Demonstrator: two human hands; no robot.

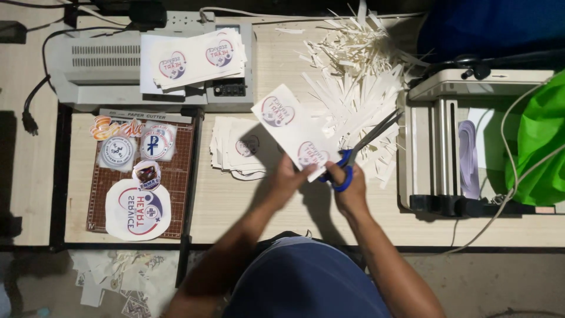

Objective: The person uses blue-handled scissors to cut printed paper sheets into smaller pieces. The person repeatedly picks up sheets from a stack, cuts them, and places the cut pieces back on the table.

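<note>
My left hand point(288, 176) holds a white printed sheet point(291, 126) bearing two round red-and-blue emblems, tilted up over the wooden table point(235, 206). My right hand point(348, 185) grips blue-handled scissors point(359, 153); their blades stand apart and point up to the right, at the sheet's right edge. Just left of my hands lies a stack of similar printed sheets point(238, 147).
A heap of white paper strips point(353, 76) lies behind the scissors. A grey laminator point(100, 62) at the back left carries more printed sheets point(194, 59). A paper cutter board point(141, 176) with round stickers sits at left. A beige machine point(447, 141) and green bag point(541, 141) stand at right.
</note>
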